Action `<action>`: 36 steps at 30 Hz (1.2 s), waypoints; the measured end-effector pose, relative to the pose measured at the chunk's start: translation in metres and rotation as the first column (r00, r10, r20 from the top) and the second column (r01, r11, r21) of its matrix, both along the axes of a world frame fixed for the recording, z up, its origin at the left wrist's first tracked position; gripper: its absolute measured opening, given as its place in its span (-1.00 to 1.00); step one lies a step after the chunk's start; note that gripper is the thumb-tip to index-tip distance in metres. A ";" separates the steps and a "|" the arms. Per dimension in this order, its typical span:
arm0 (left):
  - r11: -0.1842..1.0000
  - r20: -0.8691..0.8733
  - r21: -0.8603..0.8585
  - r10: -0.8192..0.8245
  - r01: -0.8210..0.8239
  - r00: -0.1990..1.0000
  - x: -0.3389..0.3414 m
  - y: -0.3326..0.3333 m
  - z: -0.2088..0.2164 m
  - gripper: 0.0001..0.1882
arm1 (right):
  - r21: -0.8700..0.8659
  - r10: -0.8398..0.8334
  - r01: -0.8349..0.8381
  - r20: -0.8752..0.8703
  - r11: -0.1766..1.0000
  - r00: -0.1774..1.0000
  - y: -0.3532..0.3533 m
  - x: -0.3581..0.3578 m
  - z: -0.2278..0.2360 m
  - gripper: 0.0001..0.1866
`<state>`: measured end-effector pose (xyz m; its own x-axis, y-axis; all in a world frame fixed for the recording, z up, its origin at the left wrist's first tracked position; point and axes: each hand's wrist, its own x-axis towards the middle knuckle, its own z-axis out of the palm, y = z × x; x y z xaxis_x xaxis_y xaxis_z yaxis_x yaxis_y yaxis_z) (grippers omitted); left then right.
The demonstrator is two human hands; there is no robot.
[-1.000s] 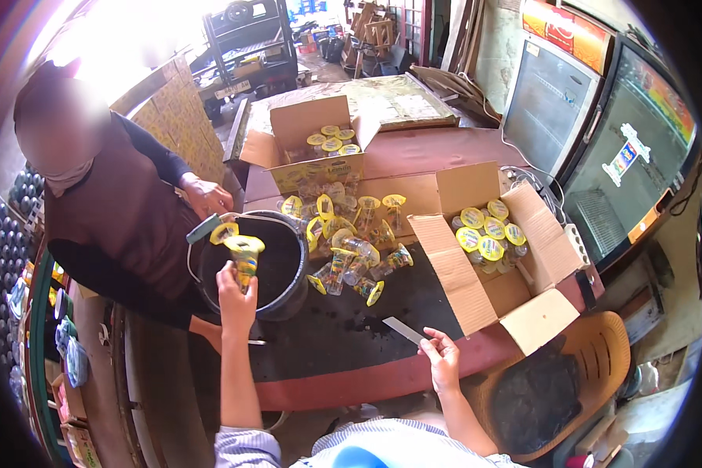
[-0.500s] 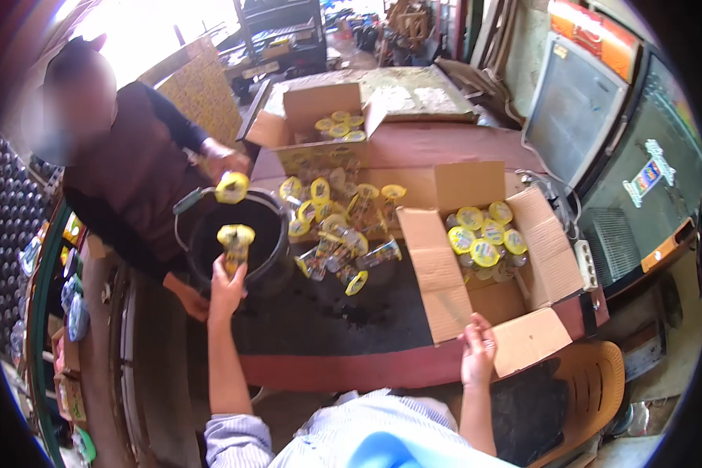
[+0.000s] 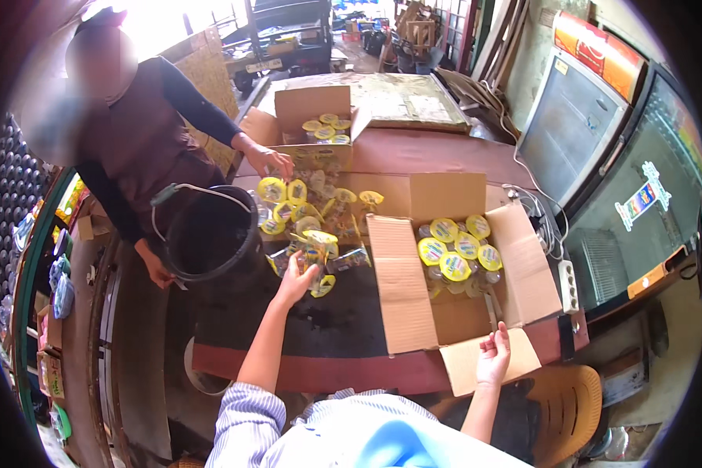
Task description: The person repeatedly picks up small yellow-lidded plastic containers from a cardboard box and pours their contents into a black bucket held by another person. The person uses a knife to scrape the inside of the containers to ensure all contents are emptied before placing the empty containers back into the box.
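Note:
My left hand (image 3: 295, 282) is closed around a clear plastic cup with a yellow lid (image 3: 317, 238), in front of a heap of similar sealed cups (image 3: 288, 209) on the table. Some of the heap is hidden behind the held cup. My right hand (image 3: 493, 357) is empty, palm up, its fingers loosely bent and apart, by the front flap of an open cardboard box (image 3: 412, 285). Several upright yellow-lidded cups (image 3: 454, 266) stand inside that box, toward its back. Across the table, a co-worker's hand (image 3: 269, 160) is over the heap's far left edge.
A black bucket (image 3: 210, 269) with a raised handle stands left of the heap, the co-worker's other hand (image 3: 156, 269) beside it. Another open carton (image 3: 312, 101) holding cups is farther back. A power strip (image 3: 568, 287) lies right of the near box; an orange chair (image 3: 573, 413) is below.
My left hand has carried its cup from over the bucket rightward to the heap. The co-worker's hand has let go of a cup and moved over the heap. My view has shifted slightly.

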<state>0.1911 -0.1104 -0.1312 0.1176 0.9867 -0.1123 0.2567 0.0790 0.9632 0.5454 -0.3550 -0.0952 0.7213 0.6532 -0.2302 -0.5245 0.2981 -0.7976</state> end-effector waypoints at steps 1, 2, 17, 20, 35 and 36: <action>0.998 0.004 0.054 -0.010 0.010 1.000 0.012 0.010 -0.007 -0.39 | -0.002 -0.021 0.021 -0.034 1.000 0.999 0.000 0.000 0.001 -0.73; 0.997 0.064 0.075 -0.012 0.007 0.998 0.023 0.019 -0.014 -0.37 | 0.015 0.016 -0.015 -0.027 1.000 1.000 -0.005 0.004 -0.009 -0.75; 0.978 -0.738 0.185 0.201 -0.093 0.644 0.118 0.071 -0.076 -0.21 | 0.112 0.068 -0.054 -0.123 0.992 0.990 -0.033 0.016 -0.028 -0.75; 0.944 -0.753 0.249 0.329 -0.217 0.570 0.121 0.065 -0.066 -0.19 | 0.115 0.102 -0.088 -0.116 0.989 0.988 -0.034 0.018 -0.032 -0.74; 0.496 -0.861 0.279 -0.251 0.822 0.443 0.297 -0.019 0.014 -0.18 | 0.285 0.051 0.021 -0.242 0.958 0.969 -0.024 0.038 -0.047 -0.75; 0.479 -0.858 0.279 -0.265 0.832 0.440 0.303 -0.021 0.016 -0.17 | 0.331 0.074 0.011 -0.242 0.943 0.967 -0.026 0.039 -0.043 -0.74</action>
<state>0.4943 -0.1313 -0.1152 0.8348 0.5359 0.1258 0.5039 -0.8360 0.2172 0.5843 -0.3811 -0.1379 0.6467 0.7440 -0.1680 -0.7058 0.5001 -0.5017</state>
